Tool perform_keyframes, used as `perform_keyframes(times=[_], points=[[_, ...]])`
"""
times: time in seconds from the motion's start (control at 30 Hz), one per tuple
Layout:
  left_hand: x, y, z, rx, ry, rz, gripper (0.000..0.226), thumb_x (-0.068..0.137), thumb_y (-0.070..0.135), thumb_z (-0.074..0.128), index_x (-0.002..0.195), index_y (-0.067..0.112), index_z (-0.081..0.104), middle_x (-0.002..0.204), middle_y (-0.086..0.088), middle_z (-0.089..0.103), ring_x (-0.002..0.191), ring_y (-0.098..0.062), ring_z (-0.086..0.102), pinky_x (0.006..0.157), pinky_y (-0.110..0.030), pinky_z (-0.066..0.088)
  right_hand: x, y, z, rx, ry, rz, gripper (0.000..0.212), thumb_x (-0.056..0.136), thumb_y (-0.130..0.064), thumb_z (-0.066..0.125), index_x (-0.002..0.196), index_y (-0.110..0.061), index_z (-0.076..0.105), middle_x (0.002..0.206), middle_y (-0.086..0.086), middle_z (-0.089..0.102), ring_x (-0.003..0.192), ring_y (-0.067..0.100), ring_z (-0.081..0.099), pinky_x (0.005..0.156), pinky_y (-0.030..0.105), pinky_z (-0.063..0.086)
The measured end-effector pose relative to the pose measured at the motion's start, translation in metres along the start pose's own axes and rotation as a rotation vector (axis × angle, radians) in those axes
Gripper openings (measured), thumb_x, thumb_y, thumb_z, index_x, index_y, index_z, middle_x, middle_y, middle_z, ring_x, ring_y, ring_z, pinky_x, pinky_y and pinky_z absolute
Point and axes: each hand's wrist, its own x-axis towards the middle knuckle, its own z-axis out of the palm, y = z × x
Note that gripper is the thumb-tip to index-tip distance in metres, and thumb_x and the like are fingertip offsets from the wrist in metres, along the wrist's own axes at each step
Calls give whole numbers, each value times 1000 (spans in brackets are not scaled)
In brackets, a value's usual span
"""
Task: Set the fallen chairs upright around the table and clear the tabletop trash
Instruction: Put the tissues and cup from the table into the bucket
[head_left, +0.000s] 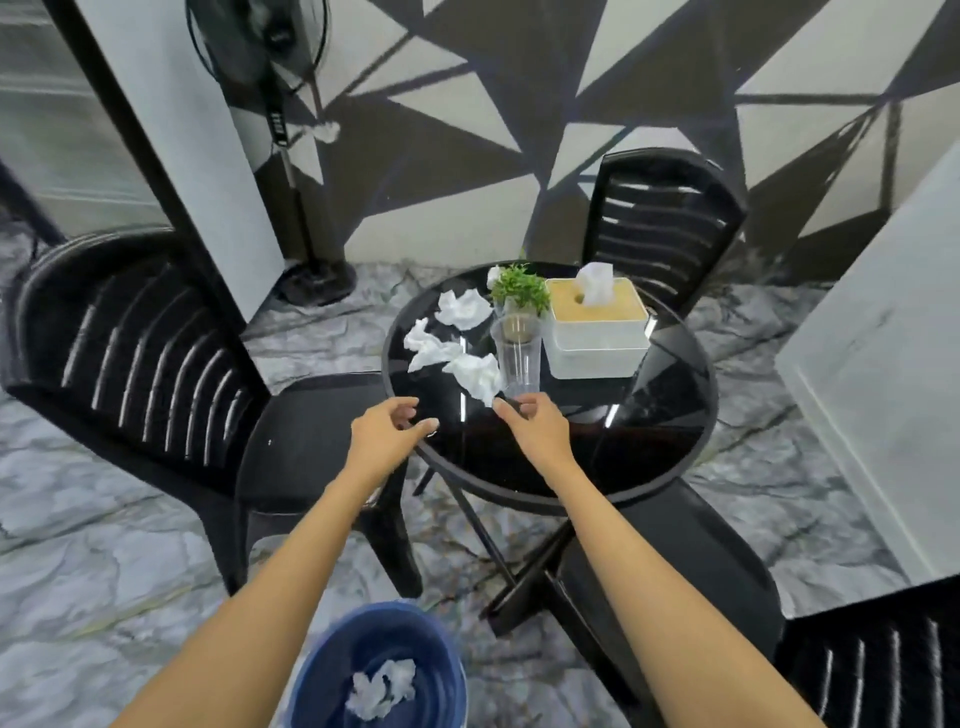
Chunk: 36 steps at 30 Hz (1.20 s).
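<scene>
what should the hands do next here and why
Probably the right hand should pinch the nearest crumpled tissue: it lies right by that empty hand on the table, and the blue bin below already holds one.

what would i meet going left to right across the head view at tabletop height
left chair → crumpled tissues → clear cup → tissue box
</scene>
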Motion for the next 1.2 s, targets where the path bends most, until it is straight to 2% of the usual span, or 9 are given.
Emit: perform_keyframes(times=[0.2,0.4,0.6,0.7,0.8,0.9,1.0,1.1,1.2], points=[[57,7,49,51,-41,4,49,83,36,66,125,13,57,130,-6,58,122,-19,52,105,-31,37,67,21,-7,-2,91,54,79,81,-50,65,138,-4,36,141,13,40,127,24,42,95,32,37],[116,8,93,136,15,98,49,82,24,67,127,11,53,136,-5,50,128,-18,44,100,-19,27,125,35,7,1,130,92,99,73,-63,64,145,-6,26,148,12,31,137,27,32,106,43,36],[157,-1,124,313,-115,115,77,78,27,70,143,11,32,153,-8,26,143,-21,22,114,-32,22,155,46,13,-141,159,107,98,70,-70,61,142,-10,32,142,7,42,132,25,38,105,47,37],[158,-15,133,412,-203,123,75,80,27,68,144,15,31,151,-7,32,140,-22,28,111,-34,30,159,51,12,-164,143,102,86,71,-65,64,135,-13,40,131,2,51,123,22,46,103,44,37],[150,-23,135,402,-85,175,50,87,21,60,135,19,47,138,-3,48,130,-20,40,93,-27,39,155,54,8,-69,129,118,78,73,-57,67,134,-14,43,123,1,52,114,18,52,101,43,42],[137,-18,125,329,-6,162,37,86,18,59,123,21,60,119,-2,62,113,-20,52,79,-26,40,142,50,6,17,100,93,74,75,-49,70,134,-14,43,117,-2,47,102,12,50,87,29,43],[117,-13,103,161,31,97,30,81,15,61,110,20,68,100,0,67,95,-16,60,82,-30,48,120,41,9,115,73,73,71,77,-44,71,135,-15,42,118,-1,45,100,9,47,80,21,39],[89,-22,74,91,90,45,32,80,14,64,112,15,67,109,-2,67,103,-17,59,90,-23,41,84,33,18,208,31,60,70,77,-39,72,136,-16,40,125,3,47,102,10,48,75,15,38],[51,-46,44,13,153,-43,30,79,11,65,109,13,68,109,-4,69,101,-17,60,88,-21,40,38,35,35,221,-50,30,73,77,-33,74,138,-17,38,126,4,45,104,12,49,83,20,40]])
